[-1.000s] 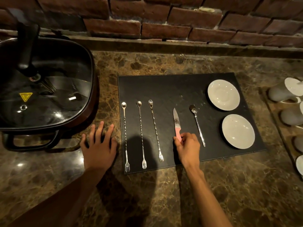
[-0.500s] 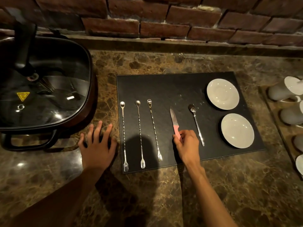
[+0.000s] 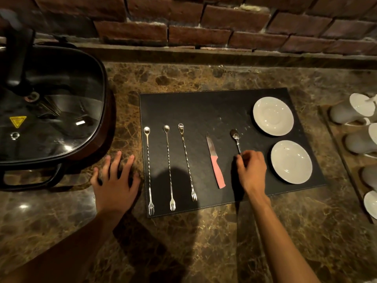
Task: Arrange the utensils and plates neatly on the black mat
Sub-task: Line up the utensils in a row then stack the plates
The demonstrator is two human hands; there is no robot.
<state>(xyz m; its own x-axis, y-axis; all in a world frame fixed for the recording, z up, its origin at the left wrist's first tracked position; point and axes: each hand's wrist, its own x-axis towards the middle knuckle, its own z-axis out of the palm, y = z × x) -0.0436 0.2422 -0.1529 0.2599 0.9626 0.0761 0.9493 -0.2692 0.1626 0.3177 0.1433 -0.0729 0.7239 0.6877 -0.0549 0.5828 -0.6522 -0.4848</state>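
The right hand [image 3: 252, 170] rests on the black mat [image 3: 204, 107], its fingers curled together over the handle end of a small steel spoon [image 3: 235, 139]; whether they actually pinch the handle I cannot tell. The left hand [image 3: 116, 180] lies flat and spread, palm down, on the marble counter [image 3: 193, 242], just off the mat's left edge and holding nothing.

The mat is a rectangle with a faintly grained, slate-like face and a stitched border. Left of the spoon on the mat lies a knife [image 3: 215, 160] with a short pointed blade and a pink handle, tilted a little, apart from the hand. Further left on the mat, three long twisted-stem steel stirrers [image 3: 169, 168] lie side by side, each with a small spoon bowl at the far end and a little fork at the near end. At the mat's right end sit two round white glazed saucers, the far saucer [image 3: 273, 116] and the near saucer [image 3: 291, 162], both empty, close together but not touching.

Left of the mat stands a dark rounded-square electric pan [image 3: 81, 148] under a glass lid [image 3: 51, 119] bearing a yellow warning sticker; what is inside I cannot make out. Right of the mat, a wooden tray [image 3: 336, 144] holds white cups [image 3: 350, 111] lying on their sides. Behind the mat rises a rough red brick wall [image 3: 204, 21].
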